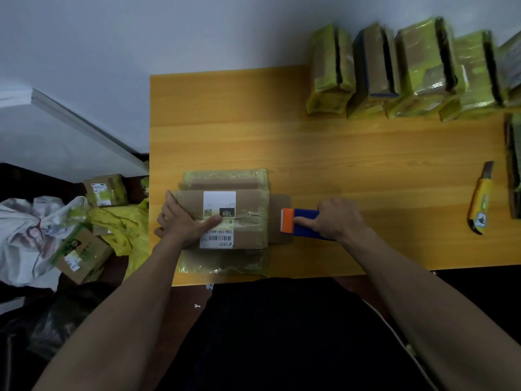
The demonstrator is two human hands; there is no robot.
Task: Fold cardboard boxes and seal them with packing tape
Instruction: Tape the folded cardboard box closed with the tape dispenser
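The person is in the taping step, I think. A brown cardboard box (pixel 225 218) lies near the front edge of the yellow wooden worktop (pixel 352 153). Its side flaps lie flat and look shiny with yellow-green tape. A white label with black bars sits on top.

The left hand (pixel 183 221) rests on the box. Its fingers (pixel 208 221) are straight and spread, pressing down to keep it from sliding.

The right hand (pixel 335 218) grips a blue tool with an orange head (pixel 298 224). The fingers are curled round the handle, with one finger laid straight along it. The orange end sits over a small brown flap (pixel 279 204) just beside the box.

Next, the tool probably has to press or pull along the box edge while the other hand holds firm.

A yellow knife (pixel 480 198) lies well apart on the right. Taped parcels (pixel 400 71) stand in a row at the back.
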